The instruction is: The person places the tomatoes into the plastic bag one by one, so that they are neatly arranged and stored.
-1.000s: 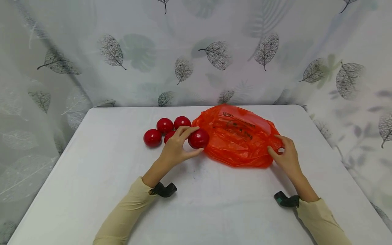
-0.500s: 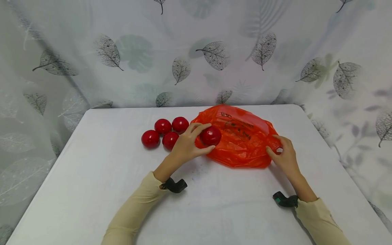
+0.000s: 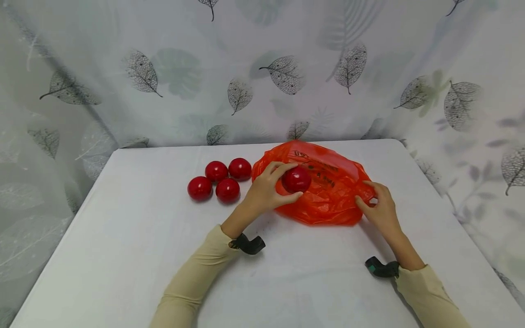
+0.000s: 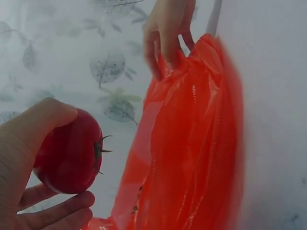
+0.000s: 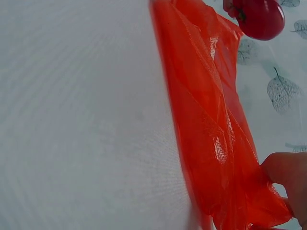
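Note:
Between thumb and fingers, my left hand (image 3: 264, 190) grips a shiny red tomato (image 3: 297, 179), held above the left part of a red plastic bag (image 3: 324, 207). In the left wrist view the tomato (image 4: 72, 153) shows a green stem with thin sepals, and it is apart from the bag (image 4: 187, 143). My right hand (image 3: 382, 207) pinches the bag's right end, where a small loop of plastic stands up. Seen from the right wrist, the thumb and fingers (image 5: 283, 175) press into the gathered plastic. Dark printing runs across the bag's top.
Several more red tomatoes (image 3: 228, 190) sit clustered on the white table (image 3: 123, 237), left of the bag. A leaf-patterned curtain (image 3: 184, 68) hangs behind the table and along its sides. Each wrist carries a small black camera mount (image 3: 251, 244).
My left hand has carried the tomato rightward, from the bag's left edge to over the bag. My right hand keeps its hold on the bag's end.

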The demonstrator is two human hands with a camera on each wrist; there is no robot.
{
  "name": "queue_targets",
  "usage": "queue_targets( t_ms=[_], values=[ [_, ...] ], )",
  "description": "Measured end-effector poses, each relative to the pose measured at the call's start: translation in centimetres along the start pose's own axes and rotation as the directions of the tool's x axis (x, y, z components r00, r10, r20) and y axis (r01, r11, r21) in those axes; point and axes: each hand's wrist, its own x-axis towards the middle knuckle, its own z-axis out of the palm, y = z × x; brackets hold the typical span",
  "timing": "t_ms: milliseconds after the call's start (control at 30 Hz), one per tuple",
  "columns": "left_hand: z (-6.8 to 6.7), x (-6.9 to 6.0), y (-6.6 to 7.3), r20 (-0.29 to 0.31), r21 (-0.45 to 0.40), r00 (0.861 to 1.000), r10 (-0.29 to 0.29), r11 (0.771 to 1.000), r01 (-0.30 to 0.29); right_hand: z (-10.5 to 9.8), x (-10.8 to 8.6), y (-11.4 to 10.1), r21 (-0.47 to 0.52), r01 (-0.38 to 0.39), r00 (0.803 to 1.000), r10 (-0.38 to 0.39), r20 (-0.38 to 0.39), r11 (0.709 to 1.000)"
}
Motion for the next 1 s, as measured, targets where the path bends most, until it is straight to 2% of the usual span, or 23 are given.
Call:
queue_targets(
  t_ms=[167, 300, 600, 800, 1000],
  values=[
    [0.4, 0.8, 0.3, -0.032, -0.037, 0.999, 0.016, 0.999, -0.017, 0.0, 0.0, -0.1, -0.006, 0.004, 1.000, -0.004, -0.003, 1.000],
    [0.9, 1.4, 0.6, -0.029, -0.068, 0.999, 0.033, 0.997, -0.034, 0.0, 0.1, -0.1, -0.003, 0.002, 1.000, -0.002, -0.006, 1.000],
    [2.2, 2.4, 1.2, -0.021, -0.104, 1.000, 0.010, 0.994, -0.012, -0.1, 0.0, -0.1, 0.010, 0.009, 1.000, -0.009, -0.007, 1.000],
    [3.1, 3.3, 1.7, 0.020, -0.105, 1.000, -0.006, 0.994, 0.008, -0.4, 0.0, -0.2, 0.011, 0.005, 1.000, -0.005, -0.015, 1.000],
    [4.1, 3.4, 1.6, 0.039, -0.109, 0.999, -0.014, 0.994, 0.019, 0.0, 0.0, -0.2, 0.005, -0.004, 1.000, 0.005, -0.004, 1.000]
  ],
)
